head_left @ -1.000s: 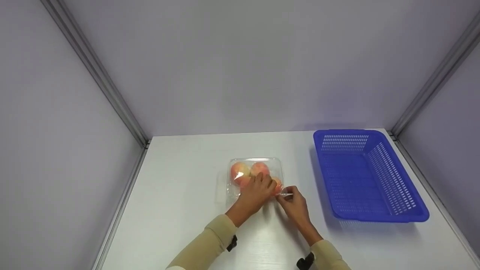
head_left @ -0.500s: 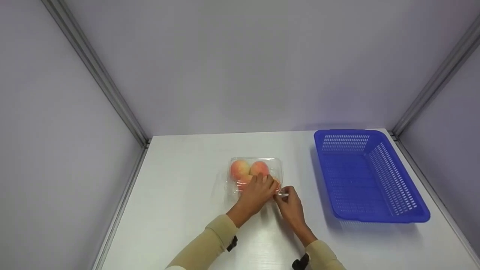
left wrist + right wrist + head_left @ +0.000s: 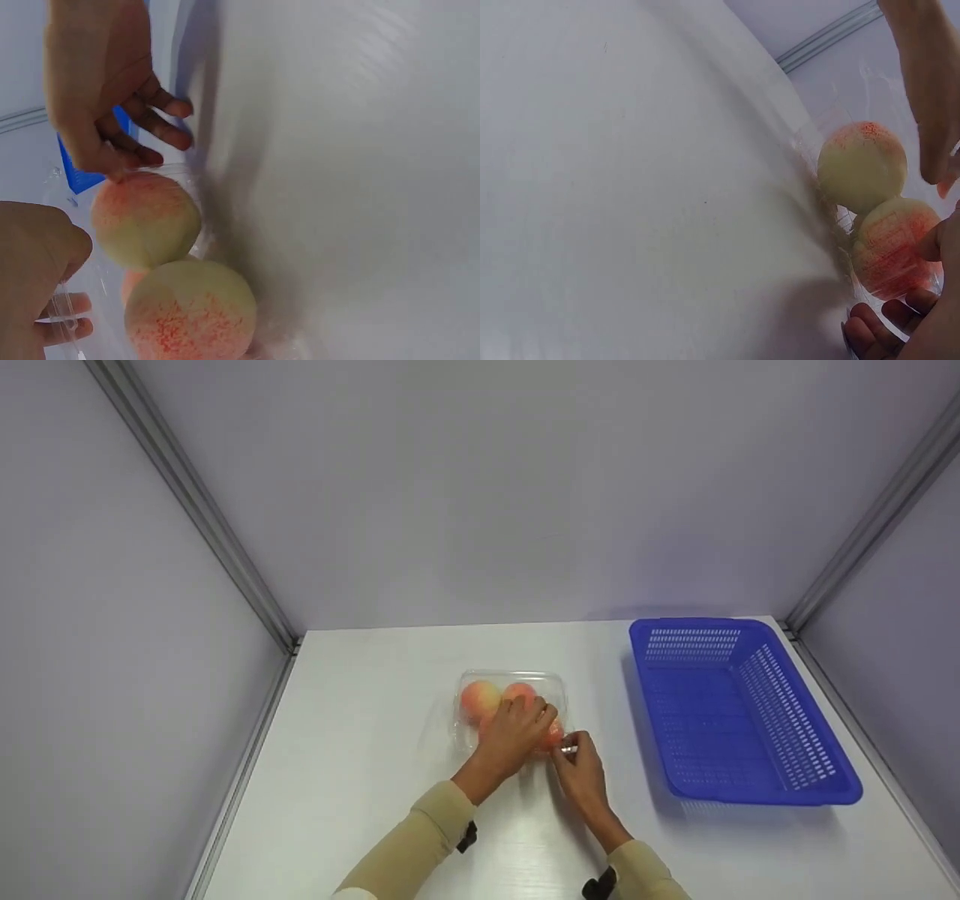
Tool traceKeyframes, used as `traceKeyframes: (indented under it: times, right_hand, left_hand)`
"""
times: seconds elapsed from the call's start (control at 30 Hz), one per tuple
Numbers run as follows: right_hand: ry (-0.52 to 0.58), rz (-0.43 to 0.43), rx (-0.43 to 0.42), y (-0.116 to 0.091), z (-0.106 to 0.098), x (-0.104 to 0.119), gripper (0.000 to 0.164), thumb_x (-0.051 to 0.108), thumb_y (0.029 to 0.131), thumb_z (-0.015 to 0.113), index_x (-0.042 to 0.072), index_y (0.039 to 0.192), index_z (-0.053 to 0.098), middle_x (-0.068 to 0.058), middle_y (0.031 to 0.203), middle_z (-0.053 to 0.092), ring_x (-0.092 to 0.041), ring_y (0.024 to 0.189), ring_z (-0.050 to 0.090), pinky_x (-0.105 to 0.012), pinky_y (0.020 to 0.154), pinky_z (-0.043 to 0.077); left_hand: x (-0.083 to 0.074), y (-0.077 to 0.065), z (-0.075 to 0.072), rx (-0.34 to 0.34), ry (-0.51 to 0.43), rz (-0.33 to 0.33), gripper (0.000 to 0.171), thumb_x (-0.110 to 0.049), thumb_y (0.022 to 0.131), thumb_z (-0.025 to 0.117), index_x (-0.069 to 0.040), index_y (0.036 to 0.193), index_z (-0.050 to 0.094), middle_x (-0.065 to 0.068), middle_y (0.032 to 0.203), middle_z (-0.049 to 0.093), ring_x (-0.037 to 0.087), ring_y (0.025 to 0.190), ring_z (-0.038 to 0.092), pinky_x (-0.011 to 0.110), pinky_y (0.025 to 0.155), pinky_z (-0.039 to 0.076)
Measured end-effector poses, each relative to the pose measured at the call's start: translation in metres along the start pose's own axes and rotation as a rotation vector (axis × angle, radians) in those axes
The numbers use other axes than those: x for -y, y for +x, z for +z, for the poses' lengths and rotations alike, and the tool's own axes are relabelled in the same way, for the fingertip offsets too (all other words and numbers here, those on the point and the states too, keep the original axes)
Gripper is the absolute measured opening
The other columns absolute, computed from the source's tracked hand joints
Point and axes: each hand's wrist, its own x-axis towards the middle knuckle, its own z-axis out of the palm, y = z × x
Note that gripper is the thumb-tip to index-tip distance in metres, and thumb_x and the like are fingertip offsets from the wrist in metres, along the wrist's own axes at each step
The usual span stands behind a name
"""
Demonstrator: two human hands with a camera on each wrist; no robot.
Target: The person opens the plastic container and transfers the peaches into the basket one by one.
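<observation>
Several pinkish-yellow peaches (image 3: 480,700) lie in a clear plastic clamshell box (image 3: 553,684) at mid-table. Over the front part of the box, my left hand (image 3: 513,737) holds the lid. In the left wrist view, the lid's rim (image 3: 64,319) crosses between that hand's thumb and fingers. My right hand (image 3: 583,772) pinches the front right corner of the box. Up close in the right wrist view, its thumb lies in front of a red-speckled peach (image 3: 892,262), with fingers curled at the box edge. The left hand hides part of the front peaches.
To the right on the white table (image 3: 360,735) stands a blue plastic basket (image 3: 697,705) with slotted walls. Grey panels (image 3: 480,510) enclose the table at the back and both sides.
My left hand has shifted slightly up and back over the box, and the lid's far edge appears a little higher. The right hand has moved slightly left and keeps its pinch at the corner.
</observation>
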Motion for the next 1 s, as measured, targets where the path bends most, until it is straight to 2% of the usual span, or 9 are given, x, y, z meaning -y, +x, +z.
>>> traceKeyframes:
  times: [0.1, 0.23, 0.37, 0.53, 0.7, 0.87, 1.0]
  right_hand:
    - [-0.003, 0.004, 0.0, 0.0, 0.0, 0.001, 0.018, 0.017, 0.097, 0.067, 0.006, 0.107, 0.059, -0.012, 0.108, 0.069, -0.021, 0.089, 0.07, -0.032, 0.077, 0.055]
    - [-0.019, 0.012, 0.003, 0.0, -0.001, 0.001, 0.018, 0.017, 0.095, 0.068, 0.006, 0.107, 0.059, -0.011, 0.108, 0.069, -0.018, 0.087, 0.069, -0.032, 0.077, 0.055]
    - [-0.025, 0.019, 0.004, 0.0, -0.002, 0.001, 0.019, 0.017, 0.095, 0.069, 0.006, 0.107, 0.06, -0.012, 0.107, 0.07, -0.016, 0.085, 0.067, -0.032, 0.076, 0.054]
    - [-0.027, 0.026, 0.013, 0.001, -0.006, 0.0, 0.019, 0.019, 0.097, 0.07, 0.006, 0.107, 0.061, -0.013, 0.109, 0.071, -0.02, 0.089, 0.07, -0.032, 0.078, 0.055]
    - [-0.017, 0.031, 0.022, 0.003, -0.009, -0.001, 0.016, 0.019, 0.102, 0.066, 0.004, 0.108, 0.064, -0.015, 0.112, 0.073, -0.024, 0.094, 0.072, -0.033, 0.079, 0.057]
    - [0.0, 0.033, 0.017, 0.005, -0.012, -0.001, 0.016, 0.019, 0.102, 0.065, 0.003, 0.107, 0.065, -0.015, 0.108, 0.073, -0.019, 0.088, 0.068, -0.03, 0.077, 0.054]
    - [0.011, 0.043, 0.023, 0.005, -0.012, 0.0, 0.016, 0.02, 0.103, 0.065, 0.005, 0.107, 0.065, -0.013, 0.105, 0.071, -0.013, 0.082, 0.065, -0.027, 0.072, 0.053]
  left_hand:
    - [0.007, 0.005, -0.004, -0.008, -0.047, -0.022, 0.052, -0.025, 0.087, 0.087, -0.019, 0.131, 0.061, 0.0, 0.119, 0.067, 0.02, 0.101, 0.066, 0.032, 0.092, 0.059]
    - [0.011, 0.007, -0.007, 0.008, -0.074, -0.019, 0.053, -0.025, 0.087, 0.087, -0.017, 0.132, 0.061, 0.002, 0.119, 0.068, 0.021, 0.102, 0.066, 0.032, 0.092, 0.06]
    - [0.012, 0.008, -0.008, -0.007, -0.093, -0.033, 0.051, -0.023, 0.086, 0.087, -0.017, 0.13, 0.062, 0.001, 0.118, 0.068, 0.021, 0.104, 0.066, 0.032, 0.093, 0.06]
    - [0.014, 0.01, -0.011, -0.024, -0.21, -0.069, 0.042, -0.018, 0.09, 0.083, -0.015, 0.127, 0.063, 0.004, 0.121, 0.07, 0.022, 0.11, 0.069, 0.034, 0.103, 0.059]
    - [0.018, 0.013, -0.016, 0.005, -0.312, -0.121, 0.037, -0.011, 0.095, 0.075, -0.014, 0.13, 0.065, 0.007, 0.13, 0.072, 0.025, 0.12, 0.07, 0.038, 0.106, 0.059]
    - [0.021, 0.016, -0.021, 0.038, -0.36, -0.157, 0.041, -0.013, 0.095, 0.074, -0.013, 0.135, 0.064, 0.007, 0.136, 0.071, 0.026, 0.129, 0.068, 0.041, 0.108, 0.058]
    - [0.024, 0.018, -0.026, 0.047, -0.372, -0.172, 0.04, -0.017, 0.098, 0.072, -0.013, 0.137, 0.065, 0.006, 0.136, 0.071, 0.024, 0.128, 0.068, 0.041, 0.108, 0.058]
